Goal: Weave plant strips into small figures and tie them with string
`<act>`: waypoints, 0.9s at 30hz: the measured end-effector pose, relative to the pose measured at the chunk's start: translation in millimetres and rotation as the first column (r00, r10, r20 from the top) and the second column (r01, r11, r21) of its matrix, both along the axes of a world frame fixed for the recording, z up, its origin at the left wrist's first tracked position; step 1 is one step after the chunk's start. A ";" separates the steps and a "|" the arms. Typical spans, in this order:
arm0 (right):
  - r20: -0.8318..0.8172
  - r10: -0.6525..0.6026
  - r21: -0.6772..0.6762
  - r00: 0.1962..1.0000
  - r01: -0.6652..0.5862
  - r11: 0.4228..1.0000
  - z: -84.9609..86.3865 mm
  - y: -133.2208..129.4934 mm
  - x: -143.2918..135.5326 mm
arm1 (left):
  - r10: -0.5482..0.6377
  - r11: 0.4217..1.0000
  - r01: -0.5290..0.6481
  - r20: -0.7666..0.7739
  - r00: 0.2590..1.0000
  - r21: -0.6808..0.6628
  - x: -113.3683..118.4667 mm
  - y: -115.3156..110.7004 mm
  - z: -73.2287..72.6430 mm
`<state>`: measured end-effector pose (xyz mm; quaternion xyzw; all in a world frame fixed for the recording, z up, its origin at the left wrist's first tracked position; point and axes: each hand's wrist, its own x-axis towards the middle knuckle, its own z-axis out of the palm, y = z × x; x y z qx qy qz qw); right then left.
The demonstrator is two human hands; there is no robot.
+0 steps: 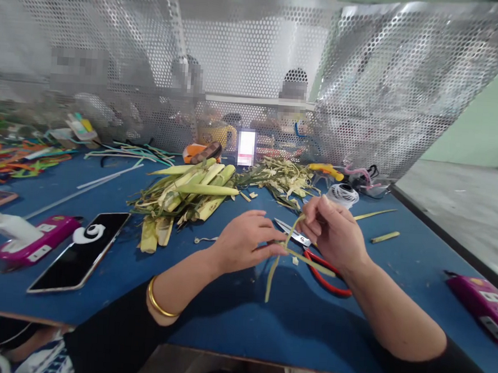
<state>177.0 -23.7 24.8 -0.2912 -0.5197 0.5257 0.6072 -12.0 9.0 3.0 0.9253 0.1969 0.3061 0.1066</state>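
Note:
Between my hands is a thin pale-green strip of husk point(271, 278), folded or crossed near my left fingertips, with one end hanging down and another reaching right. My left hand point(249, 240) pinches it at the crossing. My right hand point(335, 228), fingers curled closed, grips the upper part of the strip. Under my right hand lie scissors point(323, 278) with red handles, their blades open toward the left. Behind my left hand sits a pile of corn husks point(193, 191), green and yellowish.
A black phone point(88, 252) and a magenta box point(43, 238) lie at left, another magenta box point(484, 305) at right. Husk scraps point(287, 177), a white string roll point(343, 195) and a yellow-handled tool point(326, 171) lie toward the back. A perforated metal screen point(249, 46) borders the blue table point(241, 321).

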 end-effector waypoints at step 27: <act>0.585 -0.791 0.811 0.180 -0.128 0.571 -20.9 -12.7 -16.0 | 0.501 -0.064 0.124 0.076 0.862 -0.990 19.6 -7.4 -7.5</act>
